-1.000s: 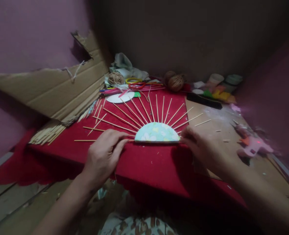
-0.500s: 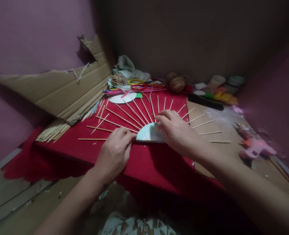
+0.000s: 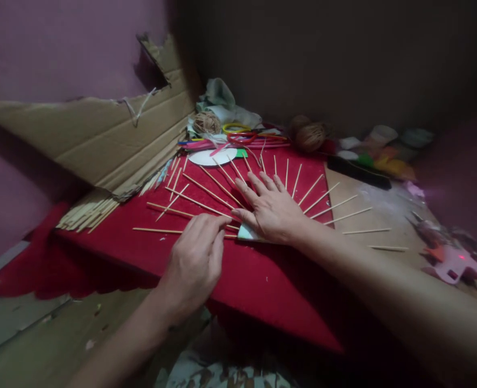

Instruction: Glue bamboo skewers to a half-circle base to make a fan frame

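Thin wooden sticks (image 3: 210,203) fan out in a half ring from a pale half-circle piece (image 3: 247,234) on the red cloth. My right hand (image 3: 273,210) lies flat over this piece, its fingers spread across the inner stick ends. Most of the half circle is hidden beneath the palm. At the left end of the fan, my left hand (image 3: 196,248) is closed, with thumb and fingers together at the lowest sticks. What is between those fingertips is hidden.
A cardboard sheet (image 3: 113,143) leans at left above a pile of sticks (image 3: 87,211). Behind the fan are a white oval (image 3: 212,157), twine ball (image 3: 207,123) and red-handled scissors (image 3: 240,138). A pink glue gun (image 3: 456,261) lies on the brown board (image 3: 367,215) at right.
My right hand has gone from curled fingers at the half circle's edge to flat and spread over it. My left hand stays closed, now slightly off the half circle's corner. The view has shifted.
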A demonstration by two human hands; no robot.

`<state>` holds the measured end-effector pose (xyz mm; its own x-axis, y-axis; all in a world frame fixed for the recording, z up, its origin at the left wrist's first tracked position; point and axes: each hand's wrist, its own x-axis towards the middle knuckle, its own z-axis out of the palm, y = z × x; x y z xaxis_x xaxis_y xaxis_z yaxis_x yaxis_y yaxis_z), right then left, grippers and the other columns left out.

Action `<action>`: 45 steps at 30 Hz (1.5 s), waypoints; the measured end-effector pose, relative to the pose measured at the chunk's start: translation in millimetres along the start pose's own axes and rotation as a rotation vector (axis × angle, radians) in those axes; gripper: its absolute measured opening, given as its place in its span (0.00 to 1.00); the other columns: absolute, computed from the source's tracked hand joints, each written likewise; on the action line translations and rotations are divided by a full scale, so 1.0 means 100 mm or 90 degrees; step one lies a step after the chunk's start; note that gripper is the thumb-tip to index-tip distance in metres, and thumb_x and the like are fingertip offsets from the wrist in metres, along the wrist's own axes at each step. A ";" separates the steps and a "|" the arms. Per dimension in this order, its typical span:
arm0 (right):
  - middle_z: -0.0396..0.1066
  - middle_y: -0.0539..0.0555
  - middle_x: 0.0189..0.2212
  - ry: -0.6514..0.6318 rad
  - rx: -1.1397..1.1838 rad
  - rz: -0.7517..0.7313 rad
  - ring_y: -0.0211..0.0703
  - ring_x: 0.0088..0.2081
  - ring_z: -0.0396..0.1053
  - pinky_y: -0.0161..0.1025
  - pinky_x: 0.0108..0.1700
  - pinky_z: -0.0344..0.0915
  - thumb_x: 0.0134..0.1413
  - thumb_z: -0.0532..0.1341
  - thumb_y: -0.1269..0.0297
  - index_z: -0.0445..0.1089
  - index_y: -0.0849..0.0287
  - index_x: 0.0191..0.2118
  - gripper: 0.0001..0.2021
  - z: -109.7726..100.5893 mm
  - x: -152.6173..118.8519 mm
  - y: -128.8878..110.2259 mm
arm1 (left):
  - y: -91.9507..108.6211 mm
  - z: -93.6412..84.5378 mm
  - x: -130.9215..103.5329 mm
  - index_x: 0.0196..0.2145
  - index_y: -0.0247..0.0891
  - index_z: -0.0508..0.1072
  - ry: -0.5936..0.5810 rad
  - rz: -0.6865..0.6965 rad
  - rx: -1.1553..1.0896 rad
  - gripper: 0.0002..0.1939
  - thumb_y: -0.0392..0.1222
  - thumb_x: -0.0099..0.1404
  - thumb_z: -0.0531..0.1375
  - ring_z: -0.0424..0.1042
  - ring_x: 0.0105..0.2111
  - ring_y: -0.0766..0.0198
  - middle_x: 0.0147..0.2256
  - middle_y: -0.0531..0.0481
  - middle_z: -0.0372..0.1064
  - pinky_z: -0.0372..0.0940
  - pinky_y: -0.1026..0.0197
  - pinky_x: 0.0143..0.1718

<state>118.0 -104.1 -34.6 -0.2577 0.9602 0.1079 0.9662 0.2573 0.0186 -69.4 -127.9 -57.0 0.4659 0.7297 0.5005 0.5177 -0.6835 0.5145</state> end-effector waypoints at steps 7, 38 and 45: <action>0.52 0.64 0.64 -0.011 -0.013 0.000 0.67 0.63 0.50 0.62 0.62 0.46 0.61 0.41 0.43 0.50 0.59 0.66 0.34 -0.06 -0.01 -0.01 | 0.01 -0.02 -0.02 0.46 0.35 0.67 0.006 -0.021 -0.033 0.11 0.31 0.68 0.49 0.67 0.41 0.61 0.39 0.46 0.67 0.64 0.56 0.45; 0.51 0.64 0.64 0.092 0.217 0.024 0.52 0.65 0.47 0.53 0.63 0.50 0.63 0.47 0.49 0.53 0.63 0.63 0.29 -0.15 0.08 0.00 | 0.05 -0.19 0.11 0.44 0.36 0.65 0.032 -0.119 -0.137 0.09 0.36 0.66 0.52 0.70 0.38 0.63 0.37 0.48 0.69 0.66 0.60 0.41; 0.59 0.72 0.58 0.132 0.021 0.121 0.63 0.62 0.50 0.61 0.59 0.50 0.61 0.47 0.66 0.58 0.71 0.59 0.23 -0.07 -0.18 0.36 | 0.40 0.26 1.01 0.37 0.33 0.68 -0.131 0.189 0.047 0.10 0.28 0.62 0.49 0.65 0.41 0.58 0.39 0.42 0.67 0.64 0.55 0.47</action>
<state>157.7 -113.2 -28.8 -0.0615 0.9497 0.3071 0.9952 0.0817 -0.0536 16.9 -81.0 -3.5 0.7341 0.4933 0.4666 0.3849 -0.8684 0.3125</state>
